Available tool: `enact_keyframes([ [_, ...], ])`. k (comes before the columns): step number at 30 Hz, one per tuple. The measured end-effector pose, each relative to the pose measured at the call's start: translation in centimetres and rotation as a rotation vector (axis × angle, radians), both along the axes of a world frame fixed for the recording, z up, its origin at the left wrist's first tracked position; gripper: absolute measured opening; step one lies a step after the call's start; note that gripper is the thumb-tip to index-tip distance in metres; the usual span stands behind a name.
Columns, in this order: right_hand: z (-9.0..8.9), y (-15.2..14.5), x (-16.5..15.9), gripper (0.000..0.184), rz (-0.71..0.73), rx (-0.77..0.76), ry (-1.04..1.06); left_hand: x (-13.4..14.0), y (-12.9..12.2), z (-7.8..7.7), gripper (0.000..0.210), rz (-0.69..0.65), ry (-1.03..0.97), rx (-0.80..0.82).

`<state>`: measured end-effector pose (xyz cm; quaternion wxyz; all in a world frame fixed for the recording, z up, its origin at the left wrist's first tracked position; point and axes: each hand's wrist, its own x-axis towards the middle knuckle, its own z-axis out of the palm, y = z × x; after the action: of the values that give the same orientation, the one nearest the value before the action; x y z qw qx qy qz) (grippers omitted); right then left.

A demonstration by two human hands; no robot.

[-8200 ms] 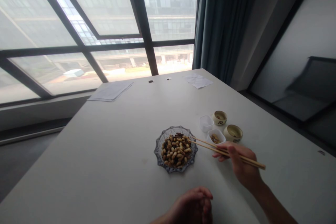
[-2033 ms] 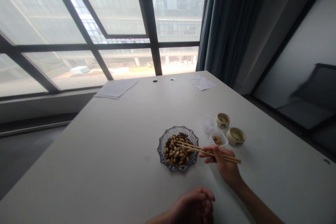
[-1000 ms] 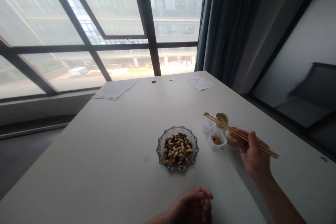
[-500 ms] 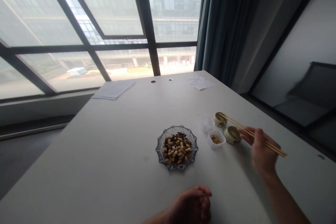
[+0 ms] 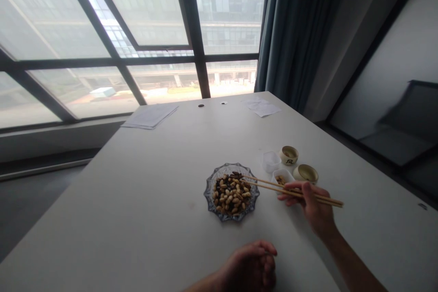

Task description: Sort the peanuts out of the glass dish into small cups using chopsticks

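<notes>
My right hand [image 5: 315,207] is closed around a pair of wooden chopsticks [image 5: 301,195]. Their tips are slightly apart, over the right side of a scalloped glass bowl [image 5: 209,205]. Peanuts in shells [image 5: 232,198] and darker pieces [image 5: 236,175] fill the bowl; whether the tips grip a piece I cannot tell. Close to my right hand stands a small clear plastic cup [image 5: 278,174] with light-coloured pieces in it, partly covered by the chopsticks and fingers. Below the bowl, my left hand [image 5: 253,262] lies on the table with its fingers curled in, holding nothing visible.
Behind the filled cup stands another clear cup [image 5: 270,162]. Two small beige ceramic cups, a rear one [image 5: 289,155] and a nearer one [image 5: 305,174], stand to the right. Papers [image 5: 150,116] and a loose sheet [image 5: 263,107] lie at the white table's [image 5: 137,191] far end.
My right hand has swung left with the chopsticks, whose tips went from the rear beige cup to the glass bowl. My left hand has stayed in place.
</notes>
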<state>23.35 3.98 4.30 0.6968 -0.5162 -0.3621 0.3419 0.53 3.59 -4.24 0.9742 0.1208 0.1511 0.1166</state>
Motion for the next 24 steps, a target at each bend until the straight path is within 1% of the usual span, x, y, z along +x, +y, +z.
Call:
enact_keyframes([
  [4, -0.1, -0.1, -2.5, 0.055, 0.106, -0.035, 0.005, 0.0, 0.0, 0.2, 0.027, -0.011, 0.000, -0.008],
  [9, -0.8, 0.1, -3.6, 0.056, 0.147, -0.053, 0.026, 0.1, -0.1, 0.1, 0.028, 0.001, -0.008, 0.011],
  [19, -0.9, 0.0, -3.7, 0.055, 0.112, -0.072, 0.027, 0.2, -0.1, 0.1, 0.028, 0.000, -0.001, 0.011],
  [24, -1.0, 0.2, -3.1, 0.054, 0.051, -0.048, 0.015, 0.1, -0.1, 0.1, 0.028, -0.005, 0.006, 0.009],
])
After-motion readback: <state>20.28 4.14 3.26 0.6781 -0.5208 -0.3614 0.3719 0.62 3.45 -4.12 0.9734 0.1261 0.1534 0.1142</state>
